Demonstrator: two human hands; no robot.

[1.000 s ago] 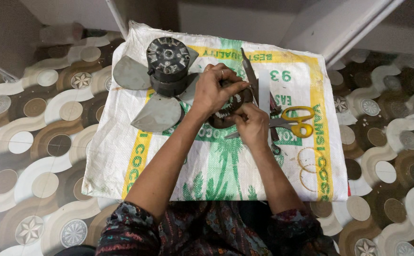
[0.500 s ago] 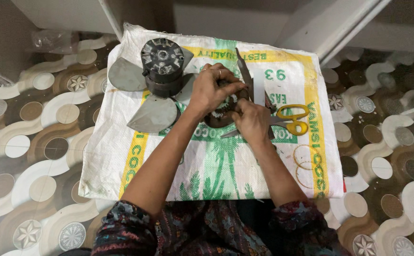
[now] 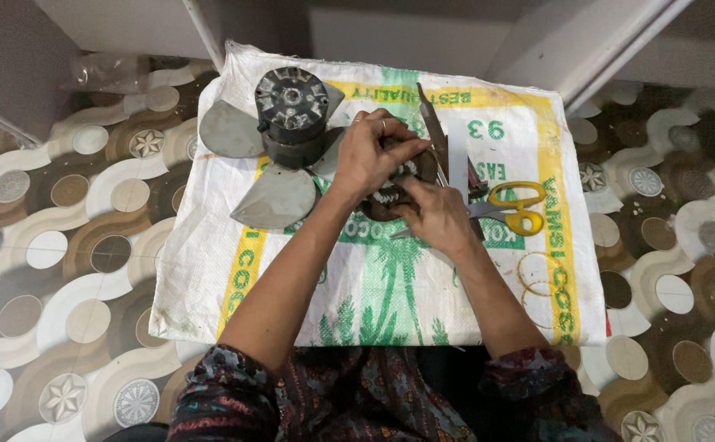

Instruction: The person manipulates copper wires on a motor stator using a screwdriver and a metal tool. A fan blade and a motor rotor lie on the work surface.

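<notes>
My left hand point(image 3: 371, 155) and right hand point(image 3: 437, 214) stay pinched on the dark round motor part point(image 3: 390, 196) at the sack's point(image 3: 374, 278) middle; nothing has shifted, so work holds here.

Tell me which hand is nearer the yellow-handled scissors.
Right. The right hand sits just left of the yellow-handled scissors, nearly touching the blades. The left hand is farther left, up on the round dark part, toward the fan motor.
</notes>
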